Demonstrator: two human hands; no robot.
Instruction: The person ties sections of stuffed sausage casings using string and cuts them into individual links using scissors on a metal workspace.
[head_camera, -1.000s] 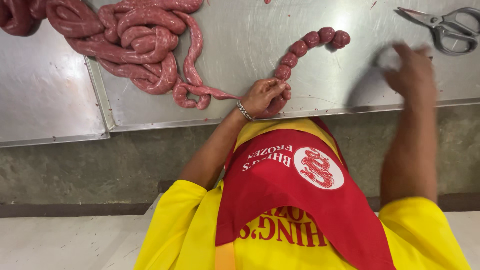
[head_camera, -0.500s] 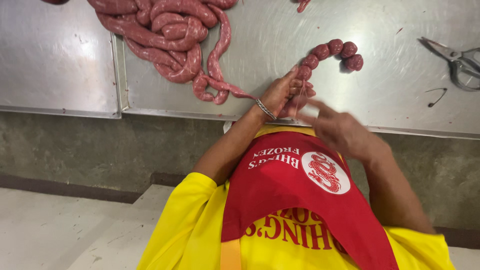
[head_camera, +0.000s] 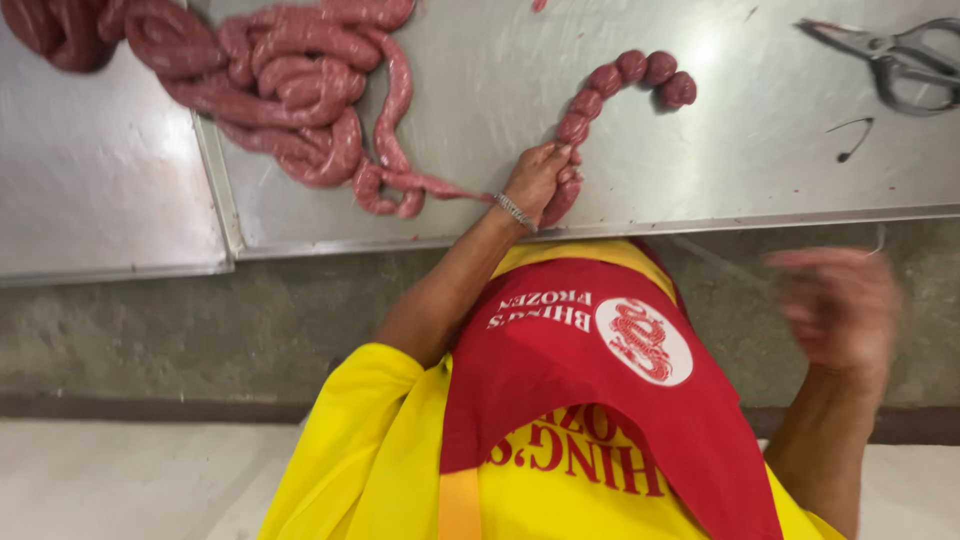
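I see the steel table (head_camera: 760, 190) filling the top of the view, its front edge running just above a grey concrete wall (head_camera: 200, 320), with a second steel sheet (head_camera: 90, 190) butted against it on the left. Below that, my own yellow shirt (head_camera: 370, 470) and red apron (head_camera: 600, 400) take up the lower middle. On the table, top left, lies a big pile of uncut sausage (head_camera: 280, 90), pinkish red, looped over itself, with one strand trailing down and right toward my hand. My left hand (head_camera: 540, 180) rests at the table's front edge, fingers closed round the sausage where the thin trailing strand meets the tied part; a bracelet (head_camera: 516, 212) sits on that wrist. From that fist a short chain of links (head_camera: 620, 85) curves up and to the right, small round beads touching one another, ending near the middle of the table. My right hand (head_camera: 840, 310) is off the table, in front of the wall to the right, blurred; the fingers look loosely spread and I see nothing in it, though I can't tell for sure. Scissors (head_camera: 890, 60) lie at the top right corner, well apart from both hands, and just below them a small dark bit of string (head_camera: 855, 140) lies on the steel.
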